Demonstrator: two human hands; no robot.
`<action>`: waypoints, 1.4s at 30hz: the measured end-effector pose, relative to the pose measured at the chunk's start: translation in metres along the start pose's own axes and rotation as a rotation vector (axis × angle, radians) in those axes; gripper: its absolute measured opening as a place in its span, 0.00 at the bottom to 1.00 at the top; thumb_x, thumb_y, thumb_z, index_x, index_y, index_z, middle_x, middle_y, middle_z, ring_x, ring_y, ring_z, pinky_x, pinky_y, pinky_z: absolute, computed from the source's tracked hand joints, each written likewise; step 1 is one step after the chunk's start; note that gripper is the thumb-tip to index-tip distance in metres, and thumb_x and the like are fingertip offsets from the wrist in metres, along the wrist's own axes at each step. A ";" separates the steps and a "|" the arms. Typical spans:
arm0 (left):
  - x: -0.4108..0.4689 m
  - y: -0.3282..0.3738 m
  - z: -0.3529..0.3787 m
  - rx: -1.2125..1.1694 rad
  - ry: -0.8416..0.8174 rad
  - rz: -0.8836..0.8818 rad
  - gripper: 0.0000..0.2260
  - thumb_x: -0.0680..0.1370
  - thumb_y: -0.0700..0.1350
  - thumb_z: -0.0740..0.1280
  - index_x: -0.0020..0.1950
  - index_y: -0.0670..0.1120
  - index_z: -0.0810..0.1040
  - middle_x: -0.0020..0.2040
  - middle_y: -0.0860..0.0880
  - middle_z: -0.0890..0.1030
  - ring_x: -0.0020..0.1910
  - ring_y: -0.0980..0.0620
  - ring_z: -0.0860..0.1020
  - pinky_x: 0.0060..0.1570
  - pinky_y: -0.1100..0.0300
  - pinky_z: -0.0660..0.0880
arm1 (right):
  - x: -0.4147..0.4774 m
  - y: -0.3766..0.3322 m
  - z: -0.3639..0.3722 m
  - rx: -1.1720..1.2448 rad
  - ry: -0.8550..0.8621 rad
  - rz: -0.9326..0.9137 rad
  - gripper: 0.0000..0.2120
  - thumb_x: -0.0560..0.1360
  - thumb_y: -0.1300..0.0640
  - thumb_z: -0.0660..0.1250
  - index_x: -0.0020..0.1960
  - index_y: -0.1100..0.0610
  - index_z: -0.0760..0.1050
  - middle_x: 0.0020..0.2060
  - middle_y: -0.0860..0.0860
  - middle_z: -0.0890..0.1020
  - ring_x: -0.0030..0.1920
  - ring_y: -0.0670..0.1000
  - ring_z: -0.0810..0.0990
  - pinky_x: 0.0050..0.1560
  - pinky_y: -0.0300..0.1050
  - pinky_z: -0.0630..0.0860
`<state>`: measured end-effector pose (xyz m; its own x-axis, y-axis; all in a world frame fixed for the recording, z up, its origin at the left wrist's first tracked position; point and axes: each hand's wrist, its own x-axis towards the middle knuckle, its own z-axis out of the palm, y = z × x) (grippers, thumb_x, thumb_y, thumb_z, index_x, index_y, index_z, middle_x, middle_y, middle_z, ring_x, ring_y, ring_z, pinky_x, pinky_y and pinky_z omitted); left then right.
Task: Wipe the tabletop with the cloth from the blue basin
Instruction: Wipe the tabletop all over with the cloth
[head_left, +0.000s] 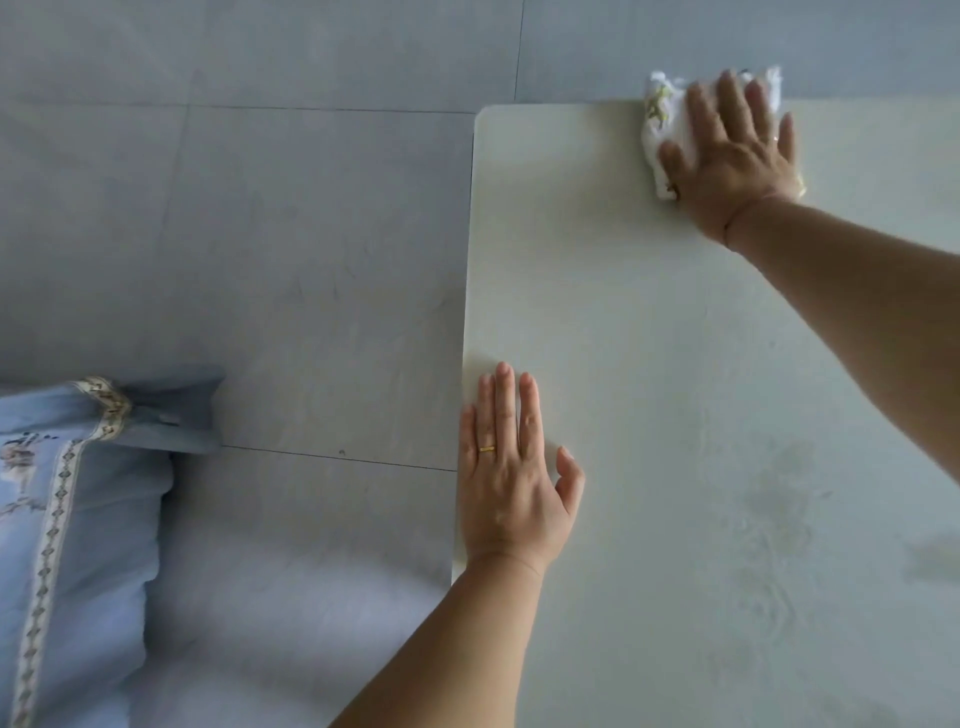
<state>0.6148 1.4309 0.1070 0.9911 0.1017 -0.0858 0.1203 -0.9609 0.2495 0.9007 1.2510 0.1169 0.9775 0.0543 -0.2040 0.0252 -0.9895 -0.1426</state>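
Observation:
A white cloth (658, 124) with a small yellow-green print lies at the far edge of the pale tabletop (675, 364). My right hand (737, 156) presses flat on the cloth with fingers spread, covering most of it. My left hand (511, 478) rests flat on the table near its left edge, fingers together, holding nothing. Faint damp smears (774, 499) show on the surface at the near right. The blue basin is out of view.
Grey tiled floor (234, 234) lies to the left of and beyond the table. A light blue pillow (67, 519) with patterned trim sits at the lower left on a pale cushion (249, 613). The table's rounded far-left corner (485, 115) is visible.

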 end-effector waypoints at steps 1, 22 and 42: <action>0.001 0.000 0.001 0.005 0.002 0.000 0.31 0.75 0.50 0.57 0.76 0.40 0.59 0.77 0.41 0.57 0.77 0.44 0.54 0.74 0.47 0.56 | -0.001 0.007 -0.001 0.007 0.007 0.102 0.32 0.77 0.36 0.44 0.77 0.47 0.43 0.78 0.50 0.44 0.77 0.53 0.40 0.74 0.58 0.41; 0.002 0.004 -0.005 0.031 0.036 0.002 0.31 0.74 0.50 0.56 0.75 0.39 0.61 0.76 0.39 0.61 0.75 0.41 0.59 0.73 0.49 0.53 | -0.135 -0.027 0.039 -0.015 -0.008 -0.290 0.31 0.78 0.37 0.48 0.77 0.46 0.45 0.77 0.48 0.46 0.77 0.53 0.42 0.74 0.57 0.41; 0.001 0.002 -0.004 0.033 0.026 0.002 0.31 0.74 0.50 0.54 0.76 0.40 0.58 0.77 0.41 0.57 0.77 0.43 0.54 0.75 0.49 0.51 | -0.213 0.011 0.049 0.099 0.035 0.183 0.31 0.78 0.40 0.48 0.77 0.47 0.44 0.77 0.50 0.44 0.77 0.54 0.40 0.74 0.58 0.38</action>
<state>0.6160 1.4301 0.1114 0.9925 0.1060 -0.0605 0.1168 -0.9691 0.2174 0.6828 1.2350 0.1116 0.9706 -0.1313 -0.2019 -0.1723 -0.9643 -0.2012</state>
